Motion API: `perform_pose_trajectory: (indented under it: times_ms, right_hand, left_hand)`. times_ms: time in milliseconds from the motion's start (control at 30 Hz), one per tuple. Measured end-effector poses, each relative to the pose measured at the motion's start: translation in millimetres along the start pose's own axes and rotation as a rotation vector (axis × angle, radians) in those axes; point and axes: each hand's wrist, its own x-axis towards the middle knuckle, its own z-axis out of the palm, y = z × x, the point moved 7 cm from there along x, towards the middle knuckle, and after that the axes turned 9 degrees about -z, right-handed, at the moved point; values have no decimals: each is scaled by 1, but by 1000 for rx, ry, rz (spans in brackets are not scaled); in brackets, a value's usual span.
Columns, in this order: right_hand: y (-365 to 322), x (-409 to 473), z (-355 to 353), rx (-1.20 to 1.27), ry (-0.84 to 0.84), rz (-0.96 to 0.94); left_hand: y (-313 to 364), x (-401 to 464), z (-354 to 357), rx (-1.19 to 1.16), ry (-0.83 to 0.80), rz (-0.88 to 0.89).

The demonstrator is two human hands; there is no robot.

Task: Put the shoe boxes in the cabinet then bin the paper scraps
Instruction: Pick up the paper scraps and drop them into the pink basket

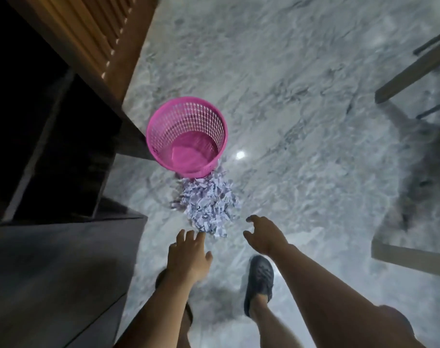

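A pile of white paper scraps (208, 204) lies on the marble floor, right in front of a pink mesh bin (186, 136) that stands upright and looks empty. My left hand (188, 252) reaches out with spread fingers, its fingertips just at the near edge of the pile. My right hand (264, 234) hovers to the right of the pile, fingers loosely curled, holding nothing. No shoe boxes are in view.
A dark cabinet (50, 159) with an open wooden louvred door (95, 41) fills the left side. A wooden furniture leg (414, 71) and a table corner (409, 247) stand at the right. My foot in a dark shoe (259, 280) is below the hands.
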Motion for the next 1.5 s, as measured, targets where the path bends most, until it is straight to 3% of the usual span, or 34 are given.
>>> perform_pose_trajectory:
  times_ms: [167, 300, 467, 533, 733, 933, 1133, 1500]
  right_hand:
    - [22, 167, 70, -30, 56, -61]
    - [26, 282, 121, -75, 144, -158]
    - [18, 368, 173, -277, 233, -243]
    - [17, 389, 185, -320, 266, -301]
    - [24, 414, 195, -345, 395, -424]
    - [39, 403, 169, -245, 455, -432]
    - [66, 374, 147, -52, 608, -412]
    - [71, 356, 150, 15, 676, -484]
  left_hand:
    - [-22, 174, 72, -86, -6, -24]
    - [-35, 292, 112, -47, 159, 61]
    - [-46, 382, 149, 56, 354, 171]
    - [-47, 404, 162, 0, 340, 218]
    - [-32, 425, 177, 20, 403, 322]
    - [-20, 418, 159, 13, 443, 365]
    - [-9, 396, 138, -24, 601, 408]
    - [5, 382, 131, -26, 593, 374]
